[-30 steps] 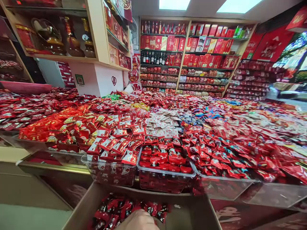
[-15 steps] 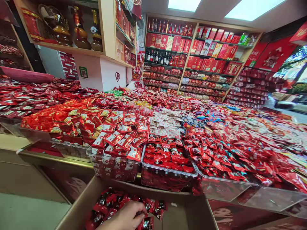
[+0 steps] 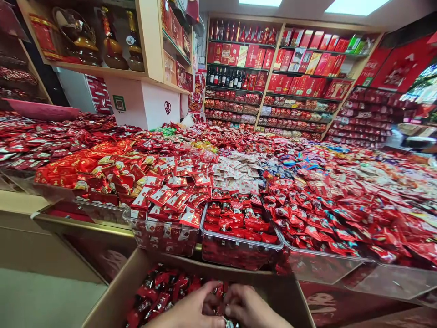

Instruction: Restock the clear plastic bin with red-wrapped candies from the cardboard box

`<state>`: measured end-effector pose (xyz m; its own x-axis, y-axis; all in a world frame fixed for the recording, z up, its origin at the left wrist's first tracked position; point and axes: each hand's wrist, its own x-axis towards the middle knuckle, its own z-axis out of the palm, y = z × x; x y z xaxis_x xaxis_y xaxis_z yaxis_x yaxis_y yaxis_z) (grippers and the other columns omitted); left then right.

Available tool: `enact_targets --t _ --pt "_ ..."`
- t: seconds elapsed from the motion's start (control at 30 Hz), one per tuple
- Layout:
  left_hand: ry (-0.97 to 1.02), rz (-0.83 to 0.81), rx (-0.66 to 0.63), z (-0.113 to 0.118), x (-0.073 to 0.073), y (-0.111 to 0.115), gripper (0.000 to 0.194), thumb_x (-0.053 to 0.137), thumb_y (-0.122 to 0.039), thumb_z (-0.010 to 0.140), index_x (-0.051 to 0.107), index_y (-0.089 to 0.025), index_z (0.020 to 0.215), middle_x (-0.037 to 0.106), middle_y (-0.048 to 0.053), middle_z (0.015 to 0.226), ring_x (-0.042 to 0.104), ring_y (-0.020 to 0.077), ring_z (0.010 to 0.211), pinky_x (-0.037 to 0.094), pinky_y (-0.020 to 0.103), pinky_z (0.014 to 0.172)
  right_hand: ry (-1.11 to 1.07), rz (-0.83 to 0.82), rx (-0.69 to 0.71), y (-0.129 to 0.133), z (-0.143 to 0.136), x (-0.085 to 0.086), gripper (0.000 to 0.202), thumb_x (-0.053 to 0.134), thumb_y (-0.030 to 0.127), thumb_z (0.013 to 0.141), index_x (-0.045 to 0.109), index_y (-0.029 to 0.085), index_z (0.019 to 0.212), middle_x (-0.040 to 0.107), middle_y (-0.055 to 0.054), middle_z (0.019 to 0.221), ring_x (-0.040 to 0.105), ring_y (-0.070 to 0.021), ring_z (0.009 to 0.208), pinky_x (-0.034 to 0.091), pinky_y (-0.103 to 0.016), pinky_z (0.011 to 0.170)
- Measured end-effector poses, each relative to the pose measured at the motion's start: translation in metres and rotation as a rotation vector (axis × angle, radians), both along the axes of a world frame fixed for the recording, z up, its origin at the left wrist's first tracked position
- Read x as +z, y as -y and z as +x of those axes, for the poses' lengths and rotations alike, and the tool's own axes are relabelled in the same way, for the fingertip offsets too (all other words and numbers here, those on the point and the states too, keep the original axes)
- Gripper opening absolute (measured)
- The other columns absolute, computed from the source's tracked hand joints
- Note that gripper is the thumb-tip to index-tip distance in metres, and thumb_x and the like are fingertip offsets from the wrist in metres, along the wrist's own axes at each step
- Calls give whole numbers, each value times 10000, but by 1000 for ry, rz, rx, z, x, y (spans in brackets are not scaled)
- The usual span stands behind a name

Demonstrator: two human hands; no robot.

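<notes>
Low in the head view, an open cardboard box (image 3: 112,291) holds a heap of red and black wrapped candies (image 3: 160,291). My left hand (image 3: 191,307) and my right hand (image 3: 251,307) are close together inside it, fingers curled toward each other around a few wrapped candies (image 3: 218,291). Both hands are partly blurred, and the lower parts of them run out of the frame. Just beyond the box stands a clear bin (image 3: 239,243) filled with red packets in neat rows.
Another clear bin (image 3: 164,234) with red and white packets stands to the left. Heaps of red packets (image 3: 317,214) spread to the right. White packets (image 3: 237,171) lie farther back. Shelves (image 3: 269,82) with bottles and red boxes line the back wall.
My right hand has come into view beside the left one. My left hand has moved right, and its fingers are now near the right hand's. The view has shifted slightly.
</notes>
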<state>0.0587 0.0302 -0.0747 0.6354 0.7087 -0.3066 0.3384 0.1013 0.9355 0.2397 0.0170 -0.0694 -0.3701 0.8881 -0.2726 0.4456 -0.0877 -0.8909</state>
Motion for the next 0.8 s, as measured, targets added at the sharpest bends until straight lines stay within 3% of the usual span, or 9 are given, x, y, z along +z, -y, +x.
enact_targets --t 0.07,0.2,0.4,0.57,0.67,0.73,0.8 --pt "96 -63 30 12 12 5 642 567 -129 632 352 -198 1232 619 40 971 572 146 765 429 214 607 -186 10 -73 -3 -1 -1 58 548 129 696 555 143 751 539 38 564 498 -90 523 374 -199 489" --pt "164 -154 217 27 27 6 521 539 -231 711 395 -135 1202 640 53 845 608 141 643 422 220 533 -462 27 -255 4 5 5 167 567 269 718 526 155 832 570 14 639 500 -96 565 389 -220 548" --pt "324 -245 365 33 25 6 445 598 -345 689 519 -140 1076 657 54 816 641 178 684 435 229 538 -519 -19 -462 5 12 8 279 621 378 666 548 149 809 578 -9 677 510 -108 585 404 -234 559" --pt "419 -373 451 33 19 9 395 604 -360 690 525 -157 1019 653 35 813 642 162 667 434 236 556 -502 -24 -379 4 10 2 251 590 383 692 548 135 695 528 8 578 477 -97 494 421 -238 498" --pt "407 -325 520 30 12 7 356 624 -354 677 503 -165 952 625 -19 695 635 134 582 405 196 484 -463 0 -366 7 9 2 178 542 327 727 511 153 706 521 11 573 479 -99 474 430 -233 465" --pt "371 -254 554 26 9 4 345 625 -366 675 480 -166 915 609 -41 641 605 100 489 354 165 415 -393 100 -273 11 10 7 112 514 209 721 510 170 826 583 -33 732 546 -124 576 468 -247 526" --pt "343 -224 530 23 7 2 369 618 -385 677 457 -165 925 615 -40 626 573 76 423 299 145 371 -264 294 -120 16 10 13 336 490 86 671 500 200 986 553 -92 1046 564 -175 869 480 -295 717"
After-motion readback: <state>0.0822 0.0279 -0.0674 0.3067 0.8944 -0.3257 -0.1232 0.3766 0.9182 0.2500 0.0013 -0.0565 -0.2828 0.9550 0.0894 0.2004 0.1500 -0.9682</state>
